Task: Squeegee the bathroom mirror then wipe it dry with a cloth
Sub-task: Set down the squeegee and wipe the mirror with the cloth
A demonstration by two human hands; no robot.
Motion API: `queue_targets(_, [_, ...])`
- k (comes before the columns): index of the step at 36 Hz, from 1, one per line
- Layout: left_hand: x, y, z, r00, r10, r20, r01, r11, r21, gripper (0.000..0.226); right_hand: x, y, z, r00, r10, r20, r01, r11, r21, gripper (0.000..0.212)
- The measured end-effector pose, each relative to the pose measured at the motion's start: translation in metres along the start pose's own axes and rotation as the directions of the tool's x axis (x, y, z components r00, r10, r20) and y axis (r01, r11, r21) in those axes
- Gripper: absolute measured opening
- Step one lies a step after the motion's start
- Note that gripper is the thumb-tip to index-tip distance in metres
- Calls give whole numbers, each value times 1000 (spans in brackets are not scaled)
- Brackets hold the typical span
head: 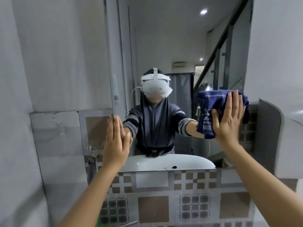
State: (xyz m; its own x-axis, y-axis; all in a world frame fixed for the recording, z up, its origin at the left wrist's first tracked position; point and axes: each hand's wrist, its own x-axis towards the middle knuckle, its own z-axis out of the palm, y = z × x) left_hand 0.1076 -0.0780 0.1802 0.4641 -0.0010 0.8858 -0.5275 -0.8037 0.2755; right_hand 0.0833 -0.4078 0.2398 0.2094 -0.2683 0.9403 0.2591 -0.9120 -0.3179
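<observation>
The bathroom mirror [172, 46] fills the middle of the head view and reflects a person in a headset. My right hand [228, 117] lies flat against the glass near the mirror's right edge, fingers together, pressing a blue checked cloth [211, 107] onto it. The cloth bunches out above and to the left of the palm. My left hand [115, 141] rests flat and upright against the mirror's left edge, fingers straight, holding nothing. No squeegee is in view.
A patterned tile band [154, 184] runs below the mirror. The white sink [165, 162] shows only as a reflection. Grey wall panels [57, 136] stand at the left and a white ledge [293, 120] juts out at the right.
</observation>
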Motion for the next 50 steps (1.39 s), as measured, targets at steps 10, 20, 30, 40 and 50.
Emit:
queue_targets(10, [-4, -4, -7, 998, 70, 1, -69, 994, -89, 70, -30, -63, 27, 856, 501, -127, -482, 863, 154, 65])
queue_targets(20, [-57, -25, 4, 991, 67, 119, -47, 986, -162, 72, -60, -141, 62, 841, 526, -124, -507, 848, 154, 65])
queue_targets(30, [-71, -42, 6, 985, 106, 138, -78, 977, -197, 75, -66, -221, 91, 996, 82, 27, -81, 996, -29, 63])
queue_targets(40, [-72, -39, 6, 990, 107, 95, -94, 986, -137, 74, -27, -178, 63, 564, -689, 456, 810, 569, -142, 58])
queue_targets(50, [-55, -9, 5, 998, 32, -50, -36, 996, -77, 71, 4, -89, 18, 479, -713, 512, 868, 471, -157, 59])
